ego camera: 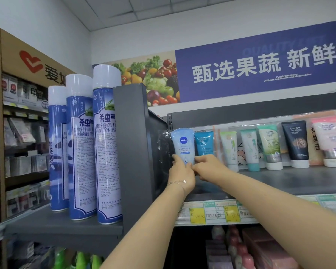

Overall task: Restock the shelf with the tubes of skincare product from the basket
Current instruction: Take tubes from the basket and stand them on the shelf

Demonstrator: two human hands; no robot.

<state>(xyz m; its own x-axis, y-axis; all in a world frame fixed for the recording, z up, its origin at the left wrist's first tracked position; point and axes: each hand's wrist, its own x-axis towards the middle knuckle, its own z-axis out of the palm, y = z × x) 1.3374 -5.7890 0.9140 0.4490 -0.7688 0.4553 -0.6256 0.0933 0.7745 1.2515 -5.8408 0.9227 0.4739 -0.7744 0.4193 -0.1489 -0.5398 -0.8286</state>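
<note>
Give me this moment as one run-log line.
step: placing | left hand: grips Nivea tube | right hand: pinches its base | pose: upright, left end of shelf row, beside blue tube | released: no

Pale blue Nivea tube (183, 145), upright, cap down, far left of shelf (291, 181), beside teal tube (204, 143)

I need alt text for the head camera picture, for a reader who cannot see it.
A left hand and a right hand hold a light blue tube upright by its lower end at the left end of a grey shelf, beside a row of other tubes. Three tall blue spray cans stand on a neighbouring shelf to the left.
</note>
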